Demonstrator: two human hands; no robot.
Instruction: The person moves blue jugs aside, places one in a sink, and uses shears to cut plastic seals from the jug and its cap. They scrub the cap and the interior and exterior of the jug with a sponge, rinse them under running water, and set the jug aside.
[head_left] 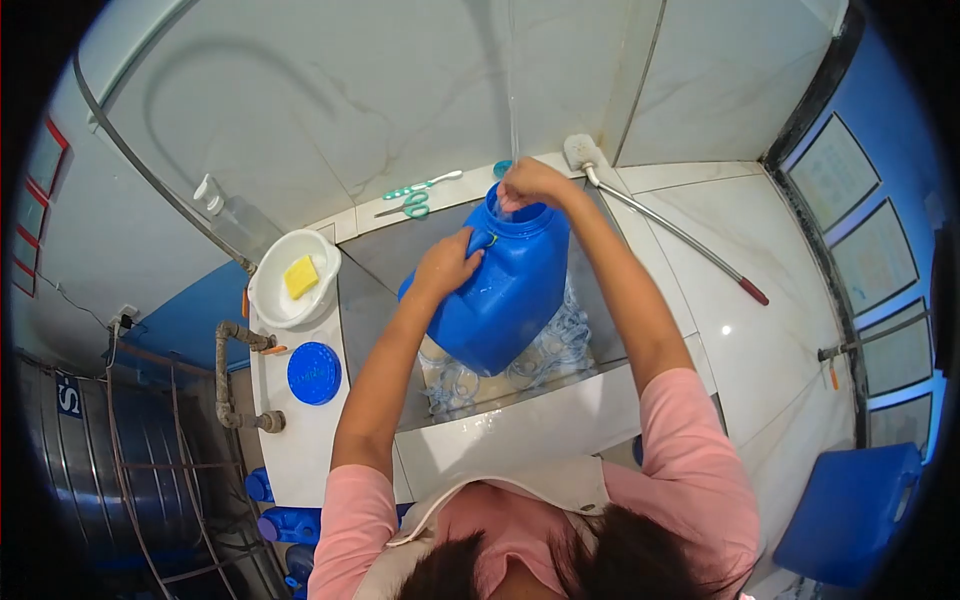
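Observation:
A big blue plastic jug leans tilted over the tiled sink, its open mouth toward the back wall. Wrapped round its handle are the fingers of my left hand. My right hand is at the jug's mouth with its fingers bunched and pointing down inside the rim; whether they hold anything is hidden. A thin stream of water falls from above onto this spot. Below the jug, sudsy water covers the sink bottom.
Left ledge: white basin with yellow sponge, blue lid, pump bottle. Back ledge: scissors, toothbrush. A long-handled brush lies at right. Pipes stand left; another blue container is lower right.

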